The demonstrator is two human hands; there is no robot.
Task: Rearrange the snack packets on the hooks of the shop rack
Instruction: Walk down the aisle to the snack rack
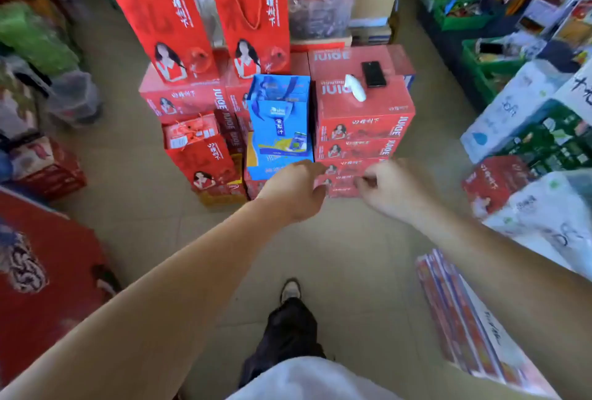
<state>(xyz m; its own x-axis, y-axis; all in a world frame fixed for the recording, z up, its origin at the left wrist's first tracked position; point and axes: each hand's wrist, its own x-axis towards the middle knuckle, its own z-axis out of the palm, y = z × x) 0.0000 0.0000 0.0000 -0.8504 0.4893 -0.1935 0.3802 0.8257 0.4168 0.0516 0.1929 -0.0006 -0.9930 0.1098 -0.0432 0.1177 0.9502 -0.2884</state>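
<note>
No hook rack or hanging snack packets show in the head view. My left hand (293,190) and my right hand (389,188) are stretched out in front of me over the floor, close together, in front of a stack of red juice cartons (363,121). Both hands have their fingers loosely curled and hold nothing that I can see. The frame is blurred by motion.
A blue gift bag (280,124) and red gift bags (166,21) stand on and beside the cartons. A black phone (374,74) and a white spray bottle (355,88) lie on the top carton. Green crates (480,63) and white boxes (512,111) line the right; a striped pack (464,319) sits near my right arm.
</note>
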